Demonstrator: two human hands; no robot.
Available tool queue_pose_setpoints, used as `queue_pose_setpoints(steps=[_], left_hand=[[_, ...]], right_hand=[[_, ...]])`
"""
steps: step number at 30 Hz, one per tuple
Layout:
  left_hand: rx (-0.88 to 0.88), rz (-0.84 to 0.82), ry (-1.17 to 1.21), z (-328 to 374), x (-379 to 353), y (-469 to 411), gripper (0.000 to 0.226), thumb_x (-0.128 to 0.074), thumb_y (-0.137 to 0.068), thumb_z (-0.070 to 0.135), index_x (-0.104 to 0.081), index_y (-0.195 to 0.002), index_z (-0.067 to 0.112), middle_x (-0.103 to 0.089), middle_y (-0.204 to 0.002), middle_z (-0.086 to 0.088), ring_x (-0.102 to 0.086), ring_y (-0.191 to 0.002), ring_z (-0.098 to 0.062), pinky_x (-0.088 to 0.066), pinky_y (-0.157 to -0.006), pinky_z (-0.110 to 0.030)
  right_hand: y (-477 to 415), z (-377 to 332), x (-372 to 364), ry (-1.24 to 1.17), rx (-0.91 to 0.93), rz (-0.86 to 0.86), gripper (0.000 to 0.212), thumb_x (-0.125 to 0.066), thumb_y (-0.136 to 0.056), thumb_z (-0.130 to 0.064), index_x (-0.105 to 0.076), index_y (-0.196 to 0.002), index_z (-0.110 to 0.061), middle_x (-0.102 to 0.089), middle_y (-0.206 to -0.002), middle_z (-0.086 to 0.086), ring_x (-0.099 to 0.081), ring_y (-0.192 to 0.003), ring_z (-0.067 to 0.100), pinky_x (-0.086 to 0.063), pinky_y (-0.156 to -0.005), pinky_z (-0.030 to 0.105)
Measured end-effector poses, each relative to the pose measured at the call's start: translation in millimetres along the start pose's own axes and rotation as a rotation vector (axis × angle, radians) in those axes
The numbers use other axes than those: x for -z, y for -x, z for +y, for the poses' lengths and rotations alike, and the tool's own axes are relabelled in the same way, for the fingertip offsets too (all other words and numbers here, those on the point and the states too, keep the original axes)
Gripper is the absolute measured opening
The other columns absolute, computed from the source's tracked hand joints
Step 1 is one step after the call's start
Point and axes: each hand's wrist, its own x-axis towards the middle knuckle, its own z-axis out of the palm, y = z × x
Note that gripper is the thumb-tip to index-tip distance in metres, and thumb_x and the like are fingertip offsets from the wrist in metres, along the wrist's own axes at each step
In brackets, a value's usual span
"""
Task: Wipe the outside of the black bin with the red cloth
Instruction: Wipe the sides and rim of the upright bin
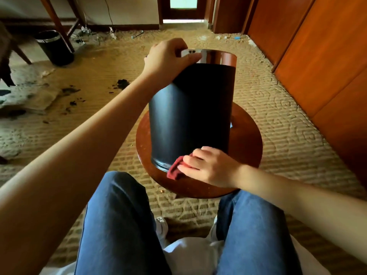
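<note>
While the left hand (pixel 168 56) gripped the rim, the black bin (pixel 190 116) stood on a round stool (pixel 246 139); the right hand (pixel 210 165) pinched the red cloth (pixel 175 169) against its base (wiping underway), with upward strokes likely next.

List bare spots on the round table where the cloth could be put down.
Widest bare patch: right crescent of the round table, between the black bin and the table edge. Thin strip on the bin's left. Front is crowded: the right hand holds the red cloth against the bin's base.
</note>
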Motion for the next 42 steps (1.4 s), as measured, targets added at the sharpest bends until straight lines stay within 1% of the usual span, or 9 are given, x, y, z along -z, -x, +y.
queue_pose_setpoints(steps=[3,9,15,19,25,31,35,40,42], left_hand=[[-0.024,-0.006,0.008,-1.1,-1.1,1.9,0.041,-0.054,-0.076,0.061,-0.061,-0.088,0.023,-0.05,-0.074,0.012,-0.053,-0.091,-0.022,-0.039,-0.077,-0.035],[-0.003,-0.014,0.018,-1.7,2.9,-2.8,0.038,-0.053,-0.076,0.058,-0.058,-0.084,0.022,-0.049,-0.07,0.01,-0.047,-0.081,-0.013,-0.034,-0.069,-0.029],[0.013,-0.007,0.08,-11.1,6.9,2.2,0.028,-0.061,-0.086,0.049,-0.058,-0.086,0.021,-0.047,-0.069,0.014,-0.048,-0.078,-0.011,-0.036,-0.069,-0.028],[-0.011,0.02,0.047,-11.6,5.2,9.1,0.029,-0.06,-0.088,0.047,-0.06,-0.09,0.018,-0.047,-0.072,0.015,-0.05,-0.084,-0.015,-0.036,-0.073,-0.03],[0.039,0.049,0.035,-9.5,2.4,5.9,0.037,-0.049,-0.069,0.063,-0.055,-0.08,0.028,-0.047,-0.067,0.017,-0.055,-0.094,-0.022,-0.044,-0.084,-0.04],[-0.023,0.027,0.061,-15.3,2.0,6.1,0.033,-0.056,-0.079,0.058,-0.058,-0.082,0.025,-0.048,-0.069,0.017,-0.051,-0.09,-0.02,-0.035,-0.074,-0.034],[-0.051,0.049,0.045,-10.3,-3.8,13.1,0.031,-0.058,-0.08,0.056,-0.057,-0.082,0.025,-0.048,-0.069,0.018,-0.052,-0.092,-0.019,-0.04,-0.08,-0.039],[-0.082,0.068,-0.045,1.0,-8.3,13.5,0.036,-0.046,-0.074,0.057,-0.059,-0.084,0.026,-0.059,-0.084,0.007,-0.053,-0.102,-0.026,-0.038,-0.088,-0.036],[-0.072,0.058,-0.038,1.3,-6.2,10.7,0.032,-0.047,-0.075,0.057,-0.058,-0.083,0.027,-0.058,-0.083,0.007,-0.055,-0.1,-0.026,-0.038,-0.084,-0.034]], right_hand=[[-16.2,36.3,16.1,0.08,0.064,-0.003,0.032,-0.039,-0.098,-0.01,-0.071,-0.101,-0.011,-0.066,-0.093,0.011,-0.053,-0.072,0.025,-0.046,-0.06,0.034],[-75.8,104.4,53.0,0.108,-0.551,0.306,0.022,-0.055,-0.092,-0.021,-0.068,-0.099,-0.006,-0.061,-0.091,0.016,-0.044,-0.088,0.023,-0.036,-0.07,0.034],[-23.8,-6.4,-1.2,0.045,-0.108,0.023,0.024,-0.046,-0.097,-0.01,-0.07,-0.096,-0.01,-0.062,-0.089,0.011,-0.052,-0.071,0.026,-0.04,-0.064,0.037],[-29.4,17.7,7.4,0.105,0.061,-0.055,0.029,-0.041,-0.096,-0.008,-0.069,-0.097,-0.012,-0.063,-0.091,0.009,-0.05,-0.074,0.025,-0.04,-0.064,0.036],[-87.6,102.9,59.0,0.114,-0.534,0.299,0.018,-0.059,-0.092,-0.022,-0.067,-0.095,-0.006,-0.061,-0.085,0.017,-0.053,-0.081,0.033,-0.041,-0.067,0.041],[-13.0,-7.5,-2.6,0.066,-0.042,-0.025,0.019,-0.052,-0.092,-0.011,-0.069,-0.101,-0.012,-0.062,-0.093,0.01,-0.052,-0.074,0.027,-0.038,-0.067,0.038],[-20.1,18.0,8.3,0.101,0.087,-0.065,0.033,-0.038,-0.097,-0.01,-0.07,-0.098,-0.014,-0.064,-0.089,0.008,-0.05,-0.072,0.024,-0.038,-0.065,0.036],[-72.5,102.1,59.1,0.088,-0.462,0.259,0.029,-0.057,-0.091,-0.027,-0.067,-0.101,-0.001,-0.062,-0.086,0.019,-0.057,-0.079,0.035,-0.033,-0.072,0.037],[-75.0,93.6,53.1,0.074,-0.495,0.27,0.025,-0.054,-0.094,-0.023,-0.07,-0.101,-0.005,-0.062,-0.087,0.019,-0.056,-0.078,0.035,-0.04,-0.07,0.04]])
